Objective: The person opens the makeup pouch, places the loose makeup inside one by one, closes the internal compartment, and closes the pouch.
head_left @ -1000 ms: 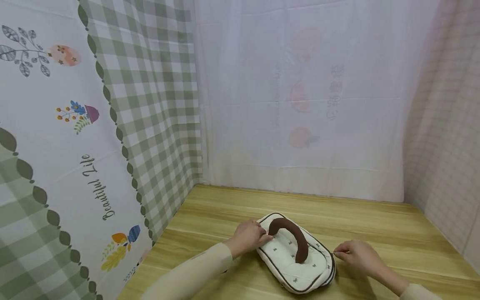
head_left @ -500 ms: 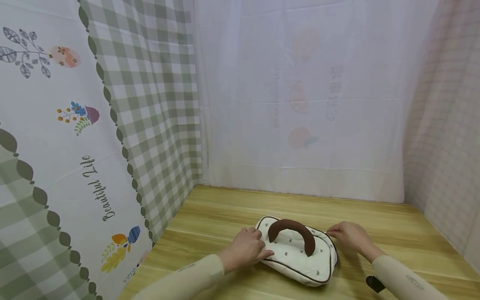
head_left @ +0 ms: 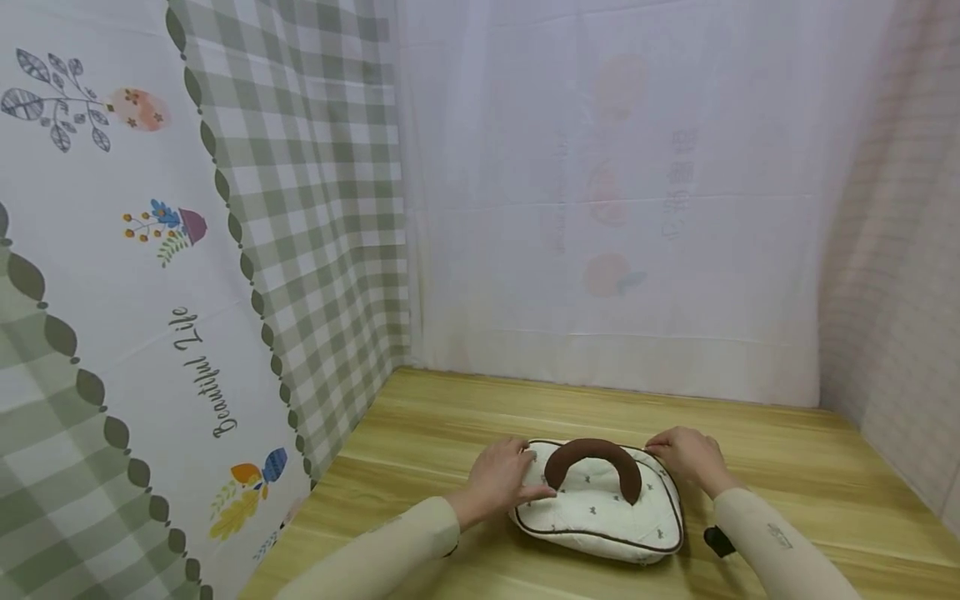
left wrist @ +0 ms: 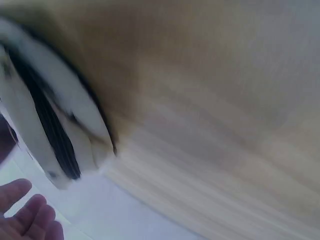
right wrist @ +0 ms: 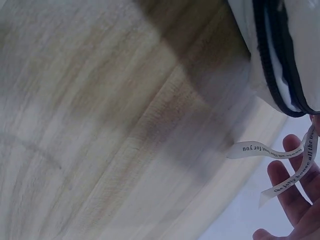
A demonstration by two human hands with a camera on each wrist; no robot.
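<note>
A white cosmetic bag (head_left: 570, 518) with small bow prints, dark piping and a brown padded handle (head_left: 596, 450) lies on the table. At its left end my left hand (head_left: 498, 479) rests with fingers extended and thumb spread over the top. My right hand (head_left: 692, 457) pinches the zipper pull at the far right corner. In the right wrist view, a printed white ribbon (right wrist: 270, 151) trails from between those fingers, and dark zipper edges (right wrist: 272, 65) show a pale gap between them. The left wrist view shows the dark zipper (left wrist: 47, 117) along the bag's left side.
The wood-grain table (head_left: 450, 408) reaches back to a white curtain (head_left: 510, 250). A green checked cloth (head_left: 330, 208) hangs on the left, with another pale curtain (head_left: 892, 292) on the right. Something small and black (head_left: 718, 542) sits by the right sleeve.
My right hand has moved away from me and slightly left round the bag's right end, pinching the zipper pull. The bag has turned so its long side lies more across the table.
</note>
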